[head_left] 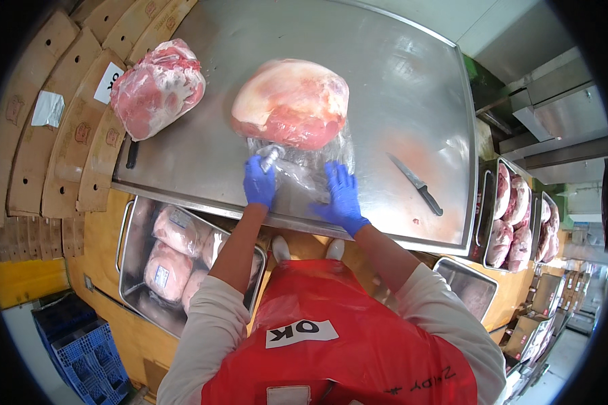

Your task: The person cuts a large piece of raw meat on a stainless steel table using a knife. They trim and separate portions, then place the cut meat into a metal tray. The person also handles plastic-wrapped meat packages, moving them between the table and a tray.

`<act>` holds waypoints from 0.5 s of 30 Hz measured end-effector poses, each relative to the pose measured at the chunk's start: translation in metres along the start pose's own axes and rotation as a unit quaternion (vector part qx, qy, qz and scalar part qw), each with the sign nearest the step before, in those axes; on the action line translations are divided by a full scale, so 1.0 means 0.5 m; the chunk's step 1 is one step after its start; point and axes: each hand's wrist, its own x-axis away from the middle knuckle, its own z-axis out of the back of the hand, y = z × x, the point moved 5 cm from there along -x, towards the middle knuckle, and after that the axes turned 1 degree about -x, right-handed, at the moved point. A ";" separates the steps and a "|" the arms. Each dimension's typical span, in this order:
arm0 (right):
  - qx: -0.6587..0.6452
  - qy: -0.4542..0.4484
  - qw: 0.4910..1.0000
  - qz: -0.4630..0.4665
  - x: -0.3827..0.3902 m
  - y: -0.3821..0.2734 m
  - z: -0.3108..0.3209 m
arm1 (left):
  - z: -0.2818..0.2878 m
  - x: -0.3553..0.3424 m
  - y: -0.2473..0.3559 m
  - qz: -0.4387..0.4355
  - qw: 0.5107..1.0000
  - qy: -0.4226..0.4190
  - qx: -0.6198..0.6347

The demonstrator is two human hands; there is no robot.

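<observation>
A large pale-pink cut of meat (290, 101) lies on the steel table (243, 34). Clear plastic bag (300, 169) material spreads from under its near side toward me. My left hand (259, 183), in a blue glove, pinches a bunched fold of that plastic near the meat's left corner. On the right, my blue-gloved right hand (343, 196) rests flat on the plastic with fingers stretched out, close to the table's front edge. A knife (417, 185) with a black handle lies on the table to the right of that hand.
Another cut of meat (161, 91) sits at the table's left, beside stacked cardboard boxes (67, 128). Below the front edge, a metal bin (123, 270) holds bagged meat. More filled metal bins (486, 223) stand at the right; another metal bin (476, 290) is nearer me.
</observation>
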 end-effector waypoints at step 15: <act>-0.213 0.004 0.953 -0.215 -0.130 0.214 -0.110 | -0.117 -0.038 -0.069 0.346 0.816 -0.313 0.342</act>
